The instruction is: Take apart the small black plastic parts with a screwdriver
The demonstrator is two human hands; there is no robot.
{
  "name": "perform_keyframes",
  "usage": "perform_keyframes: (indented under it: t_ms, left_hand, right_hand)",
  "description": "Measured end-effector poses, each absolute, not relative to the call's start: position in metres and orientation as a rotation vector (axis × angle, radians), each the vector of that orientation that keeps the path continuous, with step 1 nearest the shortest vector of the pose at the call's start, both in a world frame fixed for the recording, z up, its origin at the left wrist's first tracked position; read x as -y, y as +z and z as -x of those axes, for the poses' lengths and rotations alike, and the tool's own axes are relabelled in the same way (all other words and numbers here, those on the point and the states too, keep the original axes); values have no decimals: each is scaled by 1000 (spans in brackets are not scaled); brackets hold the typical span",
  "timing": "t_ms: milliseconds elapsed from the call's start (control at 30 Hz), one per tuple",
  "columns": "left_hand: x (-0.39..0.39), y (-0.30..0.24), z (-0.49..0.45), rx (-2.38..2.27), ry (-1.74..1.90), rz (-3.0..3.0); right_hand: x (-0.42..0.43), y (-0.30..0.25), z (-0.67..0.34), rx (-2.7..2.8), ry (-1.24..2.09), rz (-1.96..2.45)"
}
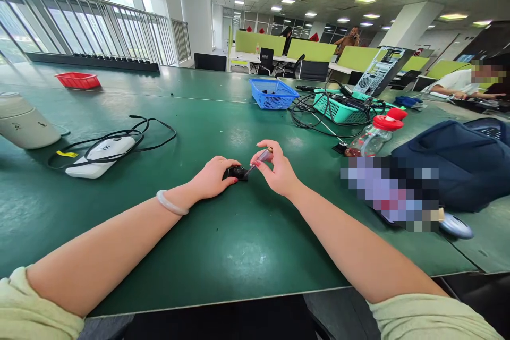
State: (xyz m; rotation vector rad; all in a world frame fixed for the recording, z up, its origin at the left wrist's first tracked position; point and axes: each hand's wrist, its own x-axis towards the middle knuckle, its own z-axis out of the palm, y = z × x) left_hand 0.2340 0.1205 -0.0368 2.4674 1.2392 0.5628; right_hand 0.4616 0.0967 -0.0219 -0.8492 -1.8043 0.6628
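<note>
On the green tabletop (239, 255), my left hand (215, 176) is closed on a small black part (238, 172), its thumb and fingers along the part's sides. What kind of part it is, I cannot make out. Fingers of my right hand (281, 170) grip a small screwdriver (261, 159) with a pale handle. The tool leans down to the left, and its tip meets the right side of the black part. A white bracelet (172, 204) circles my left wrist.
To the left lie a white device with a black strap (103, 156), a bottle (26, 119) and a red tray (78, 80). Beyond my hands stand a blue basket (274, 96) and a green basket with cables (338, 109). A jar (372, 135) and dark bag (454, 164) are right.
</note>
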Motion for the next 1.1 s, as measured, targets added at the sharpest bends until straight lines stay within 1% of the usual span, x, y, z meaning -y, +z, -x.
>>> perform_keyframes:
  t_ms: [133,233,367,467,633,800,967,1100]
  left_hand:
    - [-121,-36,-234,-1244,527,-2477]
    - [-122,-37,-233,-1237,521,-2489]
    - [-123,-40,-233,-1237,502,-2477]
    - [-123,-40,-233,-1228,502,-2472]
    - [-121,-37,-235,-1199,482,-2470]
    - [-120,-36,-236,-1212,468,-2442]
    - [-120,-37,-235,-1186,506,-2450]
    - [-120,-36,-236,-1175,515,-2444]
  right_hand:
    - [-104,-25,-464,1682,720,919]
    - [-106,-26,-465,1562,670,1008]
    - [-105,-26,-465,1450,578,982]
    - [-103,-26,-464,1482,558,955]
    - [-100,-27,-461,1694,511,988]
    - [-96,-25,-459,1835,427,932]
    - [-93,-23,-460,1697,323,894]
    - [-90,-23,-458,1611,333,846]
